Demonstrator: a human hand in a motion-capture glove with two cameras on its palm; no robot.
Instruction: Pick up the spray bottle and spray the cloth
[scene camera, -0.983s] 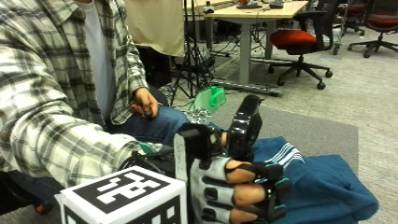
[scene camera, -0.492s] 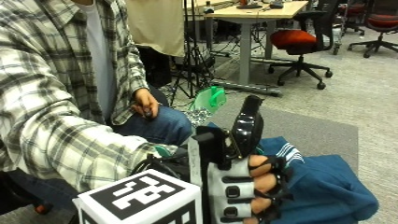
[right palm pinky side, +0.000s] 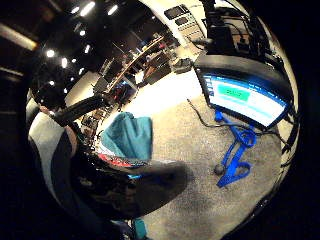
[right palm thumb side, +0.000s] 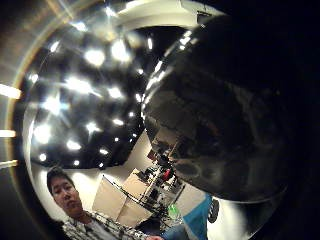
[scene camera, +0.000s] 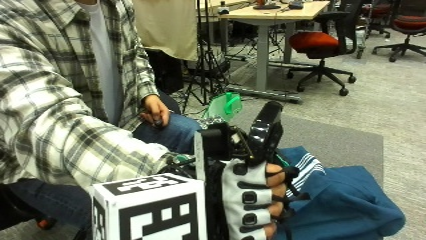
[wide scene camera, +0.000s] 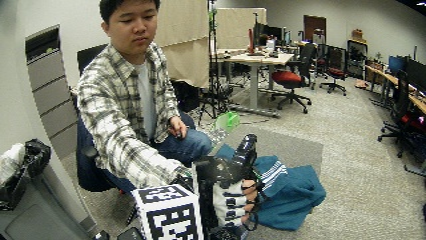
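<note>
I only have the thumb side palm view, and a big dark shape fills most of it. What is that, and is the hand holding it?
Observer: It's the black spray bottle. The gloved right hand has its fingers curled round it and holds it upright.
Operator: Where's the cloth relative to that hand?
Observer: The blue cloth lies bunched right beside the hand, low on the side its fingers face.
Operator: And the other hand?
Observer: The bare hand rests on the person's thigh, away from both bottle and cloth.
</note>
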